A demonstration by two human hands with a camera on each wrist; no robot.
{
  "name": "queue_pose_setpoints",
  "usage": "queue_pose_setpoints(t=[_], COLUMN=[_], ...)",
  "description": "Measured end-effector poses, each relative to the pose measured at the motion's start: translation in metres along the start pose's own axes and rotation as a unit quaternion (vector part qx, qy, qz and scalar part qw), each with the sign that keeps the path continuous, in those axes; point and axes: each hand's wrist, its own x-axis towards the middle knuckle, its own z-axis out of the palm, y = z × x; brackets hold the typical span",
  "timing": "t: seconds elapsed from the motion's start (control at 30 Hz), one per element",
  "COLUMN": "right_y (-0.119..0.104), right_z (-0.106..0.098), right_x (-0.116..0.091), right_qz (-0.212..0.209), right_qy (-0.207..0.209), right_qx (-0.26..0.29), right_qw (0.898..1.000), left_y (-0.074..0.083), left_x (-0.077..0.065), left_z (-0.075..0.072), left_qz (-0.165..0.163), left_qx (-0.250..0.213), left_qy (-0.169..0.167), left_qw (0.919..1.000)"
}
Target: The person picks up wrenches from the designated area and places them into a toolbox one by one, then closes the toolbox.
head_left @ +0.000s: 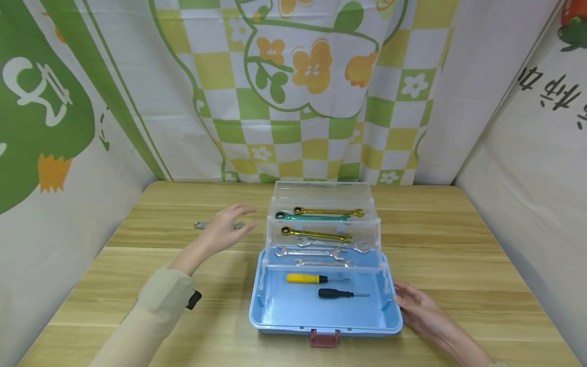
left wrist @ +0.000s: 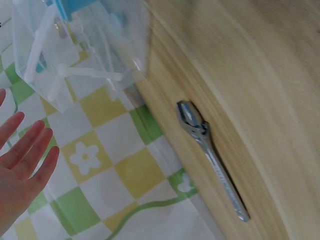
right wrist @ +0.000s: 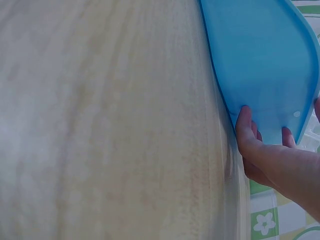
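Observation:
My left hand [head_left: 223, 230] hovers over the table left of the toolbox, fingers extended and nothing in them. Behind and beneath it lies a silver adjustable wrench [head_left: 200, 225], partly covered by the hand in the head view; the left wrist view shows the whole adjustable wrench [left wrist: 216, 162] flat on the wood. My right hand [head_left: 419, 308] touches the right side of the light-blue toolbox [head_left: 275, 311]. In the right wrist view its fingers lie against the blue outer wall [right wrist: 262, 65]. A yellow screwdriver [head_left: 306, 278] and a black screwdriver [head_left: 337, 293] rest in the toolbox's bottom.
Clear stepped trays [head_left: 369, 257] unfold toward the back of the toolbox, holding several wrenches: a green one [head_left: 316, 217], gold ones [head_left: 316, 234] and silver ones [head_left: 312, 252]. A dark-red latch [head_left: 324, 338] hangs at the front. Patterned curtains [head_left: 302, 148] border the wooden table [head_left: 458, 229].

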Motion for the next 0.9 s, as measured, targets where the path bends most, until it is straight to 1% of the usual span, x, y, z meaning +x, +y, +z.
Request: queue_pose_setpoints(t=[0.2,0.3,0.57,0.73,0.9], right_y=[-0.001,0.000,-0.001,-0.002,-0.001], right_z=[0.000,0.000,0.001,0.002,0.001], right_x=[0.000,0.000,-0.001,0.000,0.000], right_qz=[0.010,0.004,0.003,0.008,0.006], right_qy=[0.008,0.005,0.007,0.010,0.006], right_qx=[0.000,0.001,0.007,0.002,0.005], right_qw=[1.000,1.000,1.000,1.000,1.000], left_y=[-0.019,-0.031,-0.059,-0.068,-0.077], left_x=[-0.006,-0.008,-0.012,-0.013,-0.015], left_z=[0.001,0.002,0.006,0.007,0.009], left_qz=[-0.038,-0.057,-0.102,-0.116,-0.124], left_qx=[-0.003,-0.008,0.010,0.016,0.020], left_qy=[-0.012,-0.018,-0.027,-0.041,-0.056], left_qw=[0.9992,0.9982,0.9944,0.9922,0.9906])
